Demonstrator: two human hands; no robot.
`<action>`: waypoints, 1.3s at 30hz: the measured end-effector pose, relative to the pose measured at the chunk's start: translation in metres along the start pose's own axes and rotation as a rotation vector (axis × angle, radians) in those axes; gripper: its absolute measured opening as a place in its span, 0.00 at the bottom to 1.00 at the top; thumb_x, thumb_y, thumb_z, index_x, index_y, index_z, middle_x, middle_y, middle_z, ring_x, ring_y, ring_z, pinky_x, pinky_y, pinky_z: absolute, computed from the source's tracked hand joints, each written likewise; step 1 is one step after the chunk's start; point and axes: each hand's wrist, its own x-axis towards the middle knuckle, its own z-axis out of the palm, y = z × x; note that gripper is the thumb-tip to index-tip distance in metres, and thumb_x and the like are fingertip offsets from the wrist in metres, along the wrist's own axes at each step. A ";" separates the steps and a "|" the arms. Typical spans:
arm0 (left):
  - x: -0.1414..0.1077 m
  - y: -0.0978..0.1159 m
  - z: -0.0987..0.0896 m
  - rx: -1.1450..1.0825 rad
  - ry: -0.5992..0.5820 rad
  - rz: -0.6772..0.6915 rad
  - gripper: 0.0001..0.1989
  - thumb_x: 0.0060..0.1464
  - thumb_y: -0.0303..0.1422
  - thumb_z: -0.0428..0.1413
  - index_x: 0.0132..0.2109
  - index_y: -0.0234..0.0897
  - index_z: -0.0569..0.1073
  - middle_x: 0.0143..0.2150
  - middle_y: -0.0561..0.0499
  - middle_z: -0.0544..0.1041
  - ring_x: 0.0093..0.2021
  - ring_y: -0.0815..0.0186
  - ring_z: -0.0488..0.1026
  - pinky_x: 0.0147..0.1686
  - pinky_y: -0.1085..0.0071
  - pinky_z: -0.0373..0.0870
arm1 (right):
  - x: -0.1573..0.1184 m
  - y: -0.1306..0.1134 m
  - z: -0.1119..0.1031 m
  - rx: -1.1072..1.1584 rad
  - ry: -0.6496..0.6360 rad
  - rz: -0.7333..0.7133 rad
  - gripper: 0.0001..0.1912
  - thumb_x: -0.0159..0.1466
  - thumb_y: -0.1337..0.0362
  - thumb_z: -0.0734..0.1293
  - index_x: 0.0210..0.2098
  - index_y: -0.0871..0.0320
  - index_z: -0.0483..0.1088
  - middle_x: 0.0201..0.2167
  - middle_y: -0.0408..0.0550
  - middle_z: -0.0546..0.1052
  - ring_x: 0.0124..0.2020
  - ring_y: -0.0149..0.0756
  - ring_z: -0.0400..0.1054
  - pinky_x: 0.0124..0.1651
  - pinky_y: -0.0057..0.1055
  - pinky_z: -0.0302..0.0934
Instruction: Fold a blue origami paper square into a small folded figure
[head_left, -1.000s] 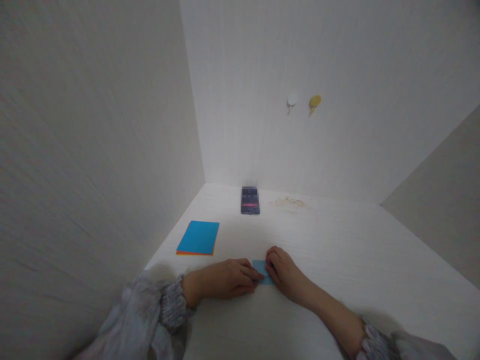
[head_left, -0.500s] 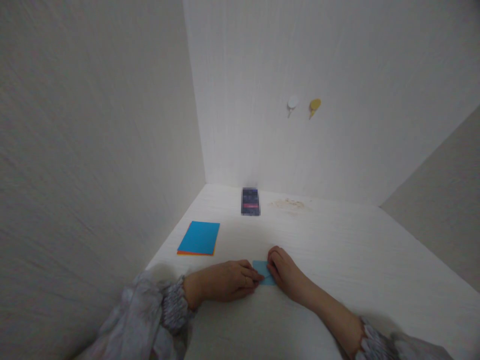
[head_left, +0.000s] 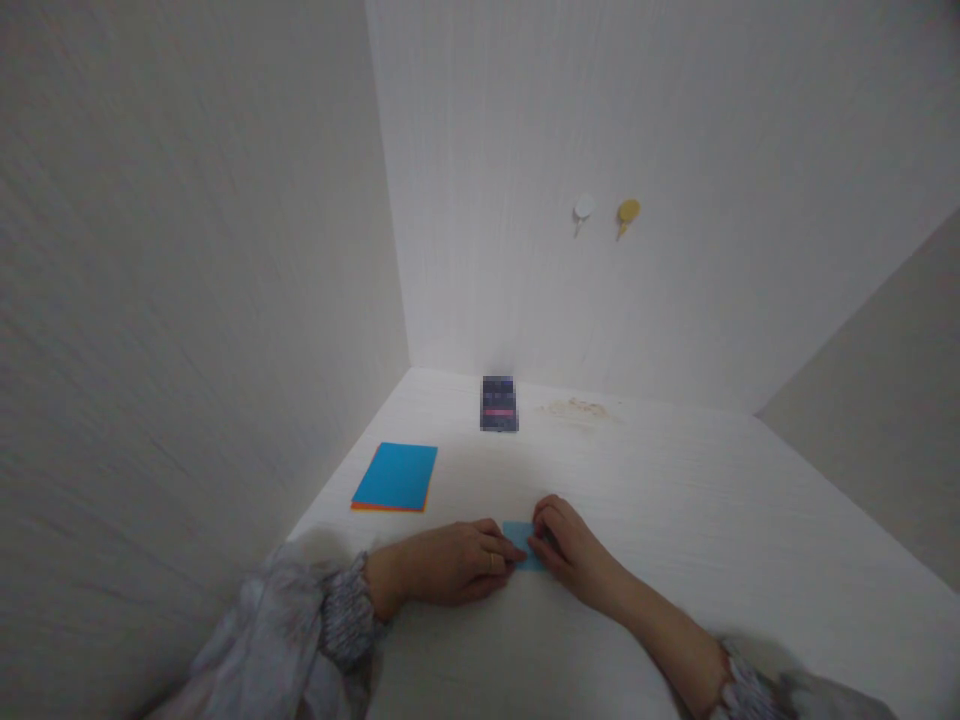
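Observation:
A small piece of light blue paper (head_left: 517, 530) lies on the white table between my hands, partly hidden under both. My left hand (head_left: 474, 562) comes in from the left, wearing a ring. Its fingers are held together and press the paper's left part down. At the paper's right side is my right hand (head_left: 566, 545), its fingers curled and the thumb reaching onto the sheet. The fingertips cover the right edge, so the exact grip there is hidden. To the left of the hands is a stack of coloured paper (head_left: 396, 477), bright blue on top with orange showing beneath.
A dark, pixelated rectangular object (head_left: 499, 404) lies near the back wall. Right of it is a light brown worn patch (head_left: 577, 409) on the tabletop (head_left: 675, 500). A white hook (head_left: 583, 209) and a yellow hook (head_left: 628, 212) are fixed to the wall. Another wall rises close on the left.
My right thumb has slid a little to the left over the light blue paper. The left hand stays in nearly the same place on the sheet.

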 end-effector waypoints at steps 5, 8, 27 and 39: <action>0.000 0.000 0.000 -0.001 -0.009 0.013 0.12 0.57 0.27 0.42 0.42 0.32 0.68 0.48 0.46 0.69 0.44 0.65 0.65 0.49 0.69 0.59 | 0.000 0.002 0.003 -0.030 0.003 0.000 0.05 0.54 0.73 0.60 0.27 0.58 0.59 0.30 0.47 0.63 0.33 0.36 0.58 0.36 0.33 0.57; 0.000 0.000 0.000 0.002 -0.010 0.007 0.11 0.57 0.27 0.42 0.42 0.32 0.68 0.48 0.46 0.69 0.45 0.66 0.65 0.49 0.70 0.58 | 0.000 0.004 0.004 -0.029 0.000 0.010 0.05 0.54 0.74 0.59 0.28 0.58 0.58 0.30 0.47 0.63 0.33 0.35 0.58 0.35 0.33 0.57; 0.001 0.005 0.000 0.003 -0.001 0.002 0.12 0.57 0.25 0.42 0.44 0.32 0.66 0.46 0.45 0.70 0.44 0.66 0.66 0.49 0.69 0.58 | 0.001 0.003 0.003 -0.028 -0.017 0.040 0.06 0.53 0.74 0.59 0.26 0.58 0.58 0.29 0.45 0.63 0.31 0.34 0.57 0.35 0.31 0.55; 0.002 0.012 -0.002 0.055 0.021 -0.011 0.10 0.55 0.25 0.43 0.43 0.32 0.67 0.44 0.45 0.71 0.45 0.65 0.65 0.48 0.71 0.59 | 0.000 0.004 0.001 0.010 -0.010 0.021 0.06 0.53 0.72 0.62 0.28 0.57 0.59 0.31 0.46 0.63 0.34 0.35 0.58 0.36 0.33 0.56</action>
